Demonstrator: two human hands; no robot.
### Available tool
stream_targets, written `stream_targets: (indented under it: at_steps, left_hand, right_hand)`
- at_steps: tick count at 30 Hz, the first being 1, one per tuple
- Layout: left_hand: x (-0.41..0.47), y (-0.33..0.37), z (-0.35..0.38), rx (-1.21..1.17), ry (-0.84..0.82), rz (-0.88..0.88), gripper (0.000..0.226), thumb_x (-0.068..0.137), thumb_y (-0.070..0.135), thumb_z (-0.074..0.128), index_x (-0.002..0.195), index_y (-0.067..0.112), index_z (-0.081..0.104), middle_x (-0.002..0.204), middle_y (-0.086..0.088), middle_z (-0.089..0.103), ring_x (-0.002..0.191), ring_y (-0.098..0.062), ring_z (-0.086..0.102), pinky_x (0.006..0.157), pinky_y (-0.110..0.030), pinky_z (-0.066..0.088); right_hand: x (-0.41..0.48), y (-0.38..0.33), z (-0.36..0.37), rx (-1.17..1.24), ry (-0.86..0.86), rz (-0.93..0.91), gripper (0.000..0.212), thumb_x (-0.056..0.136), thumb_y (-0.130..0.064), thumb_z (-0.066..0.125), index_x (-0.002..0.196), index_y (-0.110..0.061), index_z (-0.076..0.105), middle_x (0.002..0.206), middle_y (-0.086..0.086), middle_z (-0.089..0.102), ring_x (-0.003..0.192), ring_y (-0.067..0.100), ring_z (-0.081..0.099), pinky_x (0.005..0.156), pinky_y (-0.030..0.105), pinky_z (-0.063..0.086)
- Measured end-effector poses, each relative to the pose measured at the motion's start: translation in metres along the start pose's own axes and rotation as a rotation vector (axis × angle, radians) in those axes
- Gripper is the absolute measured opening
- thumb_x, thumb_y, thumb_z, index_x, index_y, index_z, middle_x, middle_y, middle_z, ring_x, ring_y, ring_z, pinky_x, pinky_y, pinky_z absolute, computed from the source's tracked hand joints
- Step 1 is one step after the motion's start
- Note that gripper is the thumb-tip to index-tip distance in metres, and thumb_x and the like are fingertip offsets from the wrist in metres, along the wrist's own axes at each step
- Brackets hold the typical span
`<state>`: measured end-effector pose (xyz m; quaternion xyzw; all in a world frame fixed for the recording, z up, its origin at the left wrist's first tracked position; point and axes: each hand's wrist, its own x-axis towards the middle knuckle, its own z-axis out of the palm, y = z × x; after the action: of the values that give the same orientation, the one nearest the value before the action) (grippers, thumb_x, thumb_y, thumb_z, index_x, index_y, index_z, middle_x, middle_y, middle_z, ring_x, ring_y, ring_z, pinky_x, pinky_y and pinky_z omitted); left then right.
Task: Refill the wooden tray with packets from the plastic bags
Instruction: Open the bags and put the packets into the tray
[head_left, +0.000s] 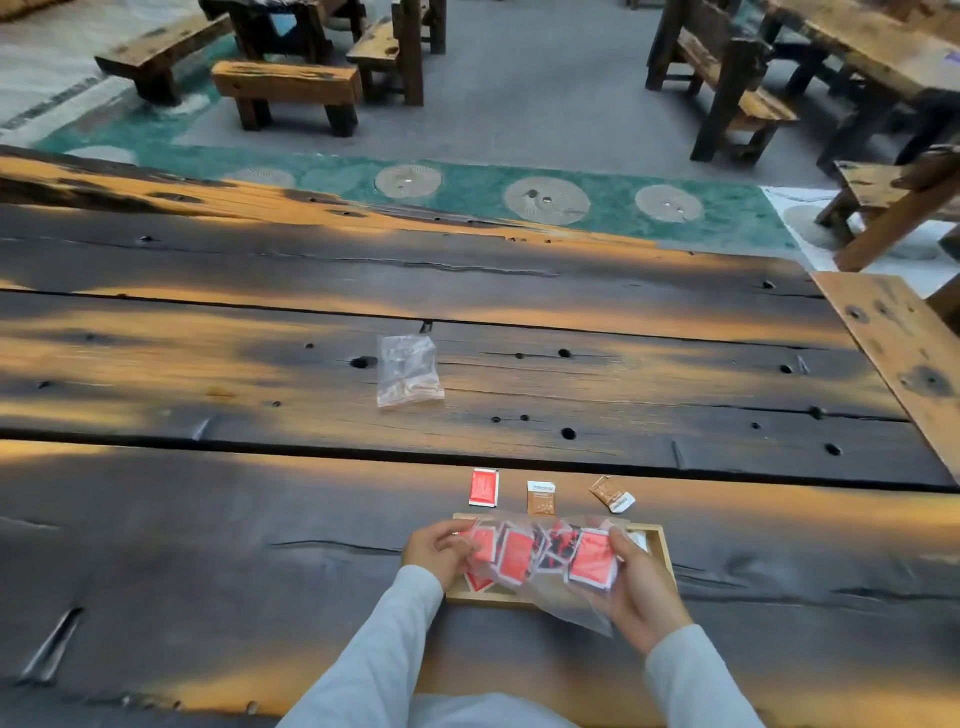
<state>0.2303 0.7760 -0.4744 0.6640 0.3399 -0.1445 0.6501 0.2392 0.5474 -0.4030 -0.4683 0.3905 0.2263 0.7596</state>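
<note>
A clear plastic bag (566, 605) full of red packets (589, 558) is held just above the wooden tray (662, 545) near the table's front edge. My left hand (439, 551) pinches the bag's left end. At the right end, my right hand (641, 587) grips the bag from below and the side. Red packets lie in the tray's left corner (478, 582), and the bag hides most of the tray's inside. Beyond the tray lie one red packet (484, 487) and two brown packets (541, 498) (612, 494). A second, nearly empty clear bag (409, 370) lies further back.
The dark, scorched wooden table (260, 519) has wide plank gaps and knot holes. A lighter wooden board (898, 343) abuts its right end. Wooden benches (288, 91) and tables stand across the grey floor behind.
</note>
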Motion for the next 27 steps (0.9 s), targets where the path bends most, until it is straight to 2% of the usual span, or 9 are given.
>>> stream_targets:
  at_steps: [3,7,10,13,14,17,20,23,27]
  left_hand:
    - [0.001,-0.001,0.006,-0.052,0.007,-0.022,0.022,0.089,-0.005,0.067,0.099,0.013,0.074,0.094,-0.012,0.074,0.075,-0.023,0.073,0.059,-0.025,0.062]
    - [0.002,-0.001,0.016,-0.097,0.028,-0.034,0.024,0.087,-0.003,0.069,0.095,0.019,0.076,0.098,-0.013,0.076,0.081,-0.026,0.075,0.072,-0.034,0.065]
    - [0.002,-0.001,0.021,-0.115,0.042,-0.046,0.025,0.089,-0.003,0.066,0.099,0.018,0.076,0.100,-0.015,0.077,0.083,-0.028,0.075,0.076,-0.038,0.065]
    - [0.001,-0.001,0.023,-0.124,0.056,-0.053,0.025,0.090,-0.002,0.066,0.103,0.017,0.075,0.096,-0.010,0.077,0.082,-0.025,0.076,0.073,-0.033,0.065]
    - [0.000,-0.001,0.023,-0.123,0.063,-0.052,0.025,0.090,-0.002,0.066,0.102,0.018,0.075,0.094,-0.009,0.077,0.081,-0.024,0.076,0.072,-0.032,0.065]
    - [0.001,-0.005,0.023,-0.142,0.085,-0.047,0.025,0.088,-0.003,0.067,0.096,0.019,0.076,0.097,-0.013,0.077,0.081,-0.027,0.075,0.076,-0.037,0.065]
    - [-0.001,-0.008,0.023,-0.167,0.108,-0.053,0.024,0.086,-0.005,0.069,0.101,0.012,0.077,0.097,-0.015,0.077,0.079,-0.027,0.075,0.074,-0.037,0.065]
    - [-0.006,-0.008,0.025,-0.191,0.101,-0.048,0.024,0.086,-0.008,0.069,0.101,0.008,0.076,0.094,-0.012,0.076,0.080,-0.027,0.075,0.062,-0.028,0.063]
    - [-0.009,-0.011,0.026,-0.210,0.097,-0.051,0.024,0.085,-0.009,0.069,0.102,0.006,0.076,0.091,-0.011,0.076,0.074,-0.023,0.074,0.058,-0.025,0.061]
  right_hand:
    - [-0.001,-0.005,-0.005,0.007,-0.008,-0.002,0.023,0.107,-0.025,0.048,0.115,-0.011,0.064,0.113,0.026,0.074,0.109,0.041,0.068,0.079,0.056,0.062]
    - [0.002,-0.011,-0.011,-0.013,-0.001,-0.009,0.032,0.107,-0.024,0.046,0.130,-0.007,0.061,0.109,0.024,0.076,0.106,0.039,0.070,0.089,0.058,0.058]
    - [0.005,-0.015,-0.015,-0.011,-0.010,-0.007,0.033,0.108,-0.023,0.044,0.131,-0.008,0.063,0.108,0.025,0.078,0.094,0.038,0.076,0.078,0.056,0.062]
    - [0.006,-0.021,-0.018,-0.052,-0.035,-0.014,0.035,0.108,-0.025,0.044,0.132,-0.008,0.063,0.121,0.027,0.072,0.107,0.040,0.071,0.097,0.056,0.053]
    - [0.008,-0.022,-0.019,-0.076,-0.038,-0.025,0.035,0.108,-0.026,0.044,0.131,-0.008,0.063,0.120,0.027,0.073,0.109,0.040,0.069,0.098,0.055,0.052]
    - [0.008,-0.025,-0.017,-0.158,-0.050,-0.056,0.034,0.108,-0.028,0.044,0.126,-0.012,0.067,0.108,0.022,0.078,0.107,0.039,0.070,0.084,0.049,0.059]
    - [0.006,-0.029,-0.012,-0.213,-0.065,-0.061,0.032,0.108,-0.031,0.044,0.122,-0.017,0.069,0.112,0.021,0.077,0.108,0.038,0.071,0.073,0.043,0.065]
    - [0.004,-0.032,-0.010,-0.292,-0.061,-0.079,0.032,0.107,-0.033,0.046,0.122,-0.017,0.070,0.109,0.018,0.079,0.107,0.037,0.072,0.085,0.048,0.061]
    - [0.003,-0.033,-0.012,-0.320,-0.056,-0.075,0.033,0.106,-0.031,0.048,0.120,-0.012,0.070,0.114,0.021,0.076,0.111,0.038,0.070,0.101,0.055,0.053]
